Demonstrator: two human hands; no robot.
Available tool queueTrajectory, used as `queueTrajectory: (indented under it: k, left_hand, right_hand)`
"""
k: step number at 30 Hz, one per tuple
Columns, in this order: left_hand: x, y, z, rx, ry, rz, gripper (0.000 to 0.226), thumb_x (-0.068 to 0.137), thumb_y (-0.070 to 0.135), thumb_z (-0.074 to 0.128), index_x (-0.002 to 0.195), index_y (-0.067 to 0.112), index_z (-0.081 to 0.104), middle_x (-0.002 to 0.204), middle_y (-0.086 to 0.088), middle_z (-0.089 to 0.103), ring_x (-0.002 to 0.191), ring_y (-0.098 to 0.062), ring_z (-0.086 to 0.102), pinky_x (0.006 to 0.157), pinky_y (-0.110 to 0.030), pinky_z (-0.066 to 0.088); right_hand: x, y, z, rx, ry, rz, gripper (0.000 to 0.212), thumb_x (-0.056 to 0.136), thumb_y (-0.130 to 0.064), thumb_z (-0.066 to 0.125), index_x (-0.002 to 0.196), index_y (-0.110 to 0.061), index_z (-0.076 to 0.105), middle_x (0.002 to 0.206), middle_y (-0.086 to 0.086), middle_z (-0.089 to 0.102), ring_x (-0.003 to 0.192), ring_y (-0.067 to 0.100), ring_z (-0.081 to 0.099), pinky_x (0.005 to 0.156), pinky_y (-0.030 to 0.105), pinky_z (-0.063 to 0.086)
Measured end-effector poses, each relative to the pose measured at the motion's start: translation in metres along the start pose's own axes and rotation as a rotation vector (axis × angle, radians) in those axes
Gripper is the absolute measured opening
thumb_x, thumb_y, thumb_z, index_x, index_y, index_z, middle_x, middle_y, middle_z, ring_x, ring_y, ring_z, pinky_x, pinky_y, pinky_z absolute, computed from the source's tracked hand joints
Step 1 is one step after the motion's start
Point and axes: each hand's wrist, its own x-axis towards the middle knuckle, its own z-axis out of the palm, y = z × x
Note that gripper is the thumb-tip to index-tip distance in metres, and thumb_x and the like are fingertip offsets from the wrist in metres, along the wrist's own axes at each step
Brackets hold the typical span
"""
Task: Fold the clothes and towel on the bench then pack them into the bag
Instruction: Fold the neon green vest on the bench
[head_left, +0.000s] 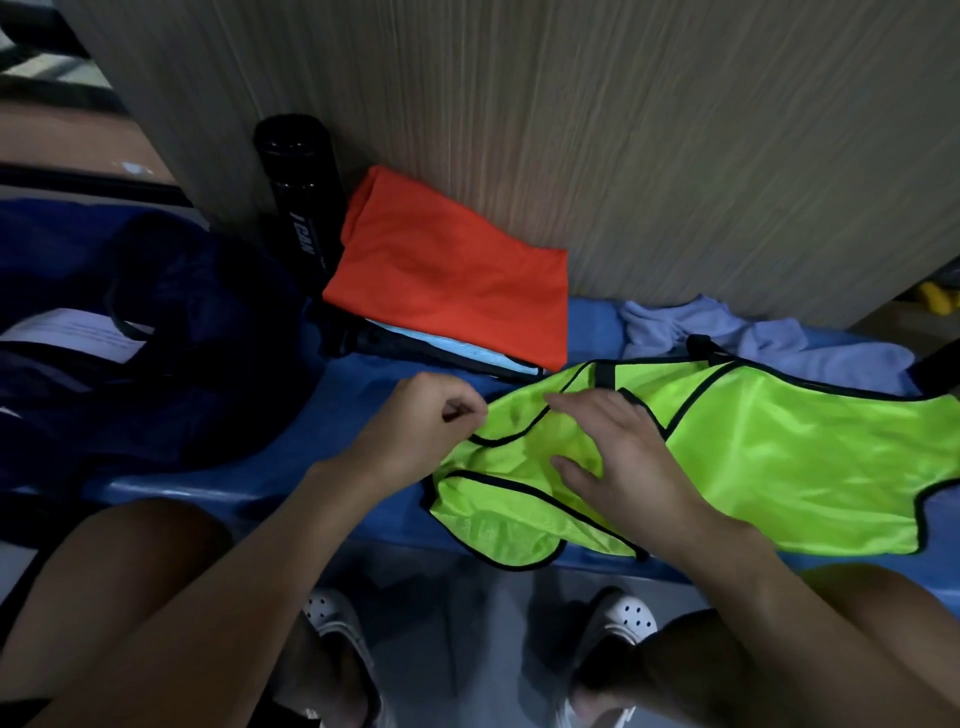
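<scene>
At the bench's (358, 410) front edge, the left hand (431, 415) pinches a strap of the green vest (779, 467); the right hand (618, 452) lies flat on it.

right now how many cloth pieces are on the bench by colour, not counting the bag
orange garment: 1
neon green bib: 1
lavender towel: 1
light blue piece under the orange: 1
dark layer beneath: unclear, not counted
total: 4

Right hand (618, 452) presses the green vest (805, 467) on the bench (332, 415); left hand (421, 421) seemingly pinches its edge.
</scene>
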Motion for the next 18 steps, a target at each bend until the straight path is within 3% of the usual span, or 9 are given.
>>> queueTrajectory:
  k: [2, 3, 6, 8, 11, 14, 16, 18]
  left_hand:
    - [-0.002, 0.012, 0.0, -0.245, 0.0, -0.014, 0.008, 0.088, 0.006, 0.071, 0.091, 0.013, 0.075, 0.088, 0.004, 0.075, 0.085, -0.004, 0.07, 0.079, -0.018, 0.054]
    - [-0.003, 0.016, 0.0, -0.339, -0.014, -0.028, 0.01, 0.088, 0.005, 0.071, 0.092, 0.013, 0.074, 0.089, 0.002, 0.076, 0.087, -0.005, 0.07, 0.08, -0.018, 0.054]
    - [-0.006, 0.019, -0.001, -0.468, -0.055, -0.062, 0.014, 0.088, 0.007, 0.071, 0.093, 0.02, 0.074, 0.094, 0.003, 0.077, 0.091, -0.006, 0.07, 0.082, -0.02, 0.054]
    - [-0.007, 0.018, -0.002, -0.497, -0.072, -0.075, 0.013, 0.089, 0.01, 0.071, 0.097, 0.02, 0.073, 0.097, 0.002, 0.076, 0.094, -0.008, 0.07, 0.084, -0.021, 0.054]
    - [-0.008, 0.015, -0.006, -0.467, -0.158, -0.11, 0.016, 0.094, 0.016, 0.067, 0.108, 0.02, 0.071, 0.106, 0.0, 0.074, 0.103, -0.01, 0.069, 0.091, -0.024, 0.054]
    - [-0.012, 0.006, -0.007, -0.316, -0.339, -0.139, 0.026, 0.091, 0.021, 0.071, 0.115, 0.024, 0.067, 0.113, 0.006, 0.071, 0.109, -0.005, 0.065, 0.098, -0.021, 0.049]
    - [-0.016, 0.004, -0.005, -0.201, -0.383, -0.133, 0.024, 0.086, 0.016, 0.076, 0.108, 0.023, 0.07, 0.104, 0.011, 0.072, 0.1, 0.004, 0.065, 0.091, -0.015, 0.048]
    - [-0.018, 0.004, -0.003, -0.146, -0.296, -0.117, 0.014, 0.085, 0.011, 0.076, 0.094, 0.021, 0.072, 0.09, 0.009, 0.072, 0.083, 0.005, 0.065, 0.079, -0.015, 0.051]
  right_hand:
    - [0.007, -0.002, 0.005, -0.082, -0.022, -0.031, 0.068, 0.076, -0.027, 0.076, 0.138, -0.025, 0.049, 0.132, -0.008, 0.052, 0.126, 0.015, 0.04, 0.1, 0.035, 0.031]
    - [0.01, -0.003, 0.007, -0.104, -0.007, -0.057, 0.063, 0.076, -0.028, 0.075, 0.135, -0.026, 0.052, 0.132, -0.009, 0.052, 0.127, 0.015, 0.039, 0.099, 0.034, 0.028]
    - [0.013, -0.007, 0.013, -0.12, 0.121, -0.118, 0.022, 0.083, -0.025, 0.066, 0.105, -0.02, 0.067, 0.113, -0.007, 0.064, 0.121, 0.017, 0.05, 0.096, 0.035, 0.031]
    - [0.01, -0.007, 0.013, -0.058, 0.154, -0.09, 0.008, 0.088, -0.02, 0.06, 0.094, -0.016, 0.065, 0.104, -0.004, 0.068, 0.116, 0.015, 0.052, 0.094, 0.028, 0.031]
    - [0.0, -0.007, 0.006, 0.081, 0.147, 0.047, 0.004, 0.092, -0.016, 0.057, 0.095, -0.013, 0.059, 0.102, 0.001, 0.067, 0.102, 0.014, 0.046, 0.084, 0.02, 0.029]
    - [-0.011, -0.004, -0.001, 0.082, 0.147, 0.071, 0.012, 0.095, -0.021, 0.048, 0.099, -0.015, 0.058, 0.094, -0.004, 0.061, 0.092, 0.011, 0.044, 0.081, 0.024, 0.033]
    - [-0.018, -0.001, -0.004, 0.047, 0.16, 0.004, 0.017, 0.097, -0.021, 0.045, 0.101, -0.014, 0.059, 0.091, -0.003, 0.063, 0.088, 0.009, 0.046, 0.083, 0.027, 0.036]
    - [-0.027, 0.003, -0.008, 0.016, 0.149, -0.036, 0.024, 0.101, -0.027, 0.041, 0.1, -0.014, 0.061, 0.09, -0.005, 0.062, 0.086, 0.01, 0.05, 0.085, 0.033, 0.037]
